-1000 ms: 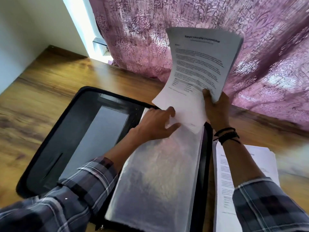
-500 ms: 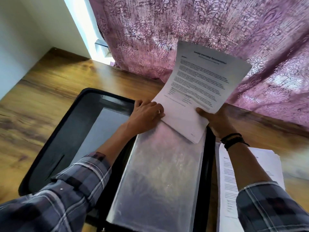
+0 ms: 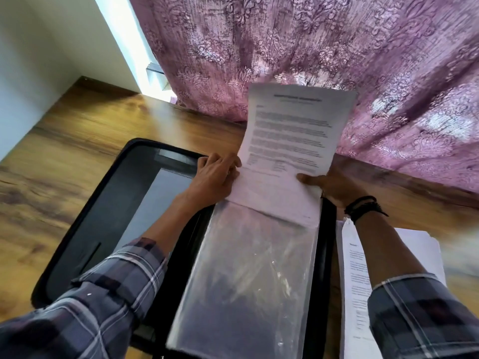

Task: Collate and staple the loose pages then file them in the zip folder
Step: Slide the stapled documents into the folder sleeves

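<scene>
Head view: since the frame half a second ago your pages have swung from a rightward lean to nearly upright, squared up with the pocket below them. Their top now stands in front of the curtain in the upper middle of the frame, and their lower edge lies across the pocket's upper end. Whether that edge has slipped inside the pocket cannot be told. The pages bow slightly, and their print is blurred.

Your left hand has stayed at the pocket's upper-left corner. Its fingers are curled over that corner, knuckles up, and touch the left edge of the pages. Your right hand has moved only a little. It pinches the pages at their lower right, thumb flat across the front and pointing left, with the other fingers hidden behind the paper. Dark bands circle that wrist, and both forearms reach up from the bottom of the frame in checked cuffs.

The black folder lies open on the wooden worktop. Its bare half is at centre left, and the clear pocket covers the half at centre. A stack of printed sheets lies just right of the folder, partly under your right forearm.
</scene>
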`<action>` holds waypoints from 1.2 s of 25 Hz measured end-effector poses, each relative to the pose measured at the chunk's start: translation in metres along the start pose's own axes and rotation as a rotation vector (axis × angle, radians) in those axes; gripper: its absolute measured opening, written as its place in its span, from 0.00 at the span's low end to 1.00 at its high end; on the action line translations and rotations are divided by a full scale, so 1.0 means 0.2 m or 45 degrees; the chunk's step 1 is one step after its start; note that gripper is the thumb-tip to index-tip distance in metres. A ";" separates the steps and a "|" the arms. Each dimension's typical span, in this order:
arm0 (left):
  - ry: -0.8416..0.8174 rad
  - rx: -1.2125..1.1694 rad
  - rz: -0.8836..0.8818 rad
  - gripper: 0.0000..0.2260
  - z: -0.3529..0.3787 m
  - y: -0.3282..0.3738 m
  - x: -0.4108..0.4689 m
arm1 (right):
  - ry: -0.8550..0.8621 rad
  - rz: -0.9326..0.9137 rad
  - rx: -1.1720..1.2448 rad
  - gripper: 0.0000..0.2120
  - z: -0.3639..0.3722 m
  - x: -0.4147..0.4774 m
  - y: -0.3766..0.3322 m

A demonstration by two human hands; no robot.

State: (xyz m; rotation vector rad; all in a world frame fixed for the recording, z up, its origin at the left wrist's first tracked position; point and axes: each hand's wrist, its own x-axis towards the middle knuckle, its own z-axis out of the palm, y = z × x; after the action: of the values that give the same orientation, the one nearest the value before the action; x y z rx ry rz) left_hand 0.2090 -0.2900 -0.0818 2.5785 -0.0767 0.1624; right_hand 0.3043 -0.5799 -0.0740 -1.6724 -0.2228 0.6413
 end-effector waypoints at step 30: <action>0.198 -0.116 0.034 0.04 0.16 0.02 -0.03 | 0.301 0.084 -1.562 0.17 0.19 0.16 -0.16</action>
State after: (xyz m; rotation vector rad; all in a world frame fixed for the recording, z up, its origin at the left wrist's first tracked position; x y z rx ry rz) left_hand 0.2065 -0.3108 -0.1076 2.4658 -0.0594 0.3601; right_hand 0.3176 -0.5247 -0.0561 -2.9172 -0.4397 0.3245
